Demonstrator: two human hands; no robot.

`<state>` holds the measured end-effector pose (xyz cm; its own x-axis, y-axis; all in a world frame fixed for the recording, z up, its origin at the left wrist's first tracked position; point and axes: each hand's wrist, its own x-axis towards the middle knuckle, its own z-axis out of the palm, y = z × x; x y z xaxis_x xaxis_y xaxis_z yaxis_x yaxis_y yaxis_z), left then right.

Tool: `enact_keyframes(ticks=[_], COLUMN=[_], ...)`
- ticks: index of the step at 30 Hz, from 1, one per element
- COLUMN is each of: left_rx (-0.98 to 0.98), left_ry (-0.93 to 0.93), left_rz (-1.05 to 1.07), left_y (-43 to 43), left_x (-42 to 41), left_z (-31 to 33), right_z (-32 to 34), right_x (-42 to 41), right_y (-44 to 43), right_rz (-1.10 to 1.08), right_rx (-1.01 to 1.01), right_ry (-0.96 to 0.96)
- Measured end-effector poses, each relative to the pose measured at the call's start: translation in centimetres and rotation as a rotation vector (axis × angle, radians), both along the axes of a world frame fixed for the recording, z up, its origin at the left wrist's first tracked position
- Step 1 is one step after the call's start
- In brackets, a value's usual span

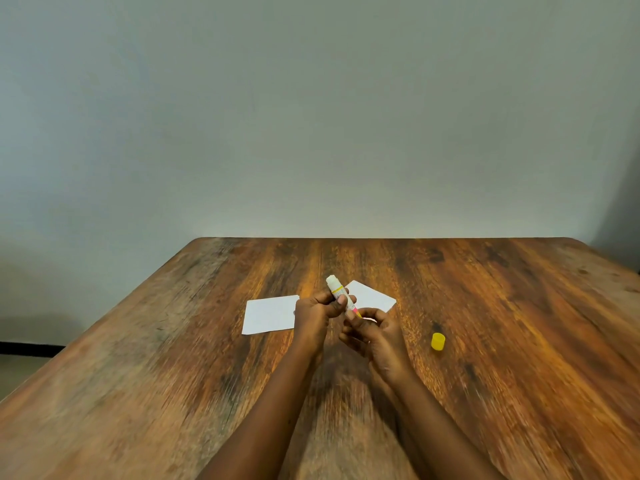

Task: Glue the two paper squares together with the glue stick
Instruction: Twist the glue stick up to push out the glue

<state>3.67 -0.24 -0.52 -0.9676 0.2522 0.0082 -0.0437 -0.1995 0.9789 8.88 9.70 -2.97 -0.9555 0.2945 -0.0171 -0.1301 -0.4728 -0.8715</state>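
Two white paper squares lie flat on the wooden table (173, 358). One paper square (268, 314) sits left of my hands, the other paper square (372, 295) just behind them. The uncapped glue stick (337, 289) is held above the table, its white tip pointing up and away. My left hand (317, 315) grips its barrel. My right hand (374, 337) pinches its lower end. The yellow cap (438, 341) stands on the table to the right, apart from both hands.
A plain grey wall (311, 116) rises behind the table's far edge. The table's left edge runs diagonally, with floor and a dark baseboard (31, 348) beyond it.
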Motion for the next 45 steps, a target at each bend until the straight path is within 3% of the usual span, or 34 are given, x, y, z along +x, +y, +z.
enact_keyframes(ticks=[5, 11, 17, 19, 23, 30, 37, 45], left_rx=[-0.043, -0.031, 0.000, -0.017, -0.037, -0.049, -0.019, -0.043], left_ry=[0.025, 0.032, 0.011, 0.013, 0.045, 0.028, -0.002, 0.022], left_rz=[0.013, 0.011, 0.014, 0.020, 0.014, 0.018, -0.035, -0.023], left_y=[0.1, 0.1, 0.0, 0.2, 0.2, 0.2, 0.9, 1.7], left_x=[0.0, 0.1, -0.3, -0.3, -0.2, -0.2, -0.5, -0.8], left_z=[-0.1, -0.1, -0.2, -0.1, 0.0, -0.4, -0.7, -1.1], right_z=[0.4, 0.5, 0.0, 0.0, 0.3, 0.4, -0.1, -0.9], right_x=[0.1, 0.0, 0.0, -0.2, -0.2, -0.2, -0.3, -0.8], right_y=[-0.1, 0.3, -0.3, -0.3, -0.3, 0.5, 0.7, 1.1], right_rz=[-0.048, 0.156, -0.059, -0.137, -0.116, 0.129, 0.123, -0.143], right_rx=[0.142, -0.173, 0.084, 0.205, 0.240, -0.109, -0.362, 0.090], right_ry=[-0.060, -0.278, 0.009, 0.004, -0.031, -0.255, -0.123, -0.090])
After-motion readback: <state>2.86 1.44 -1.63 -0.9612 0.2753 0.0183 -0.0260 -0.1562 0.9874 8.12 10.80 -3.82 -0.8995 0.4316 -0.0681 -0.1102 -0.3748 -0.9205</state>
